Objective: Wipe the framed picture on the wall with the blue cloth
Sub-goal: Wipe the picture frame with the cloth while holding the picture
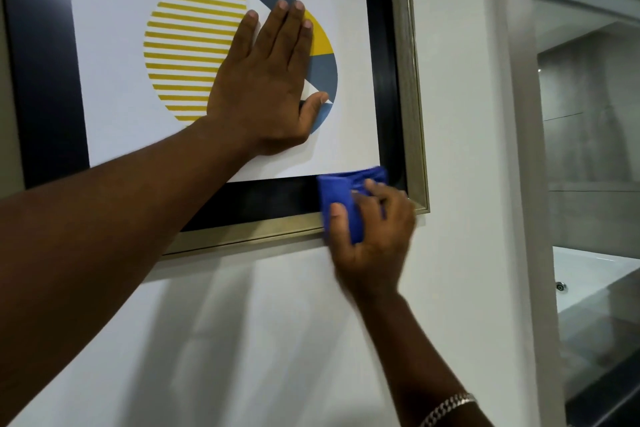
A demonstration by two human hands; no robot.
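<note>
Left hand lies flat, fingers together and extended, palm pressed on the print area of the framed picture, steadying it against the wall. Below and to its right, the right hand is clamped around the folded blue cloth, pressing it onto the lower right corner where the black border meets the metallic frame moulding. Judged soft and compliant, the cloth suits a bunched grip. A wall-hung picture likely shifts; brace it on the face.

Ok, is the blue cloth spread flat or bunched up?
Bunched up. The blue cloth sits folded in a thick wad under the right hand, at the frame's lower right corner.
</note>
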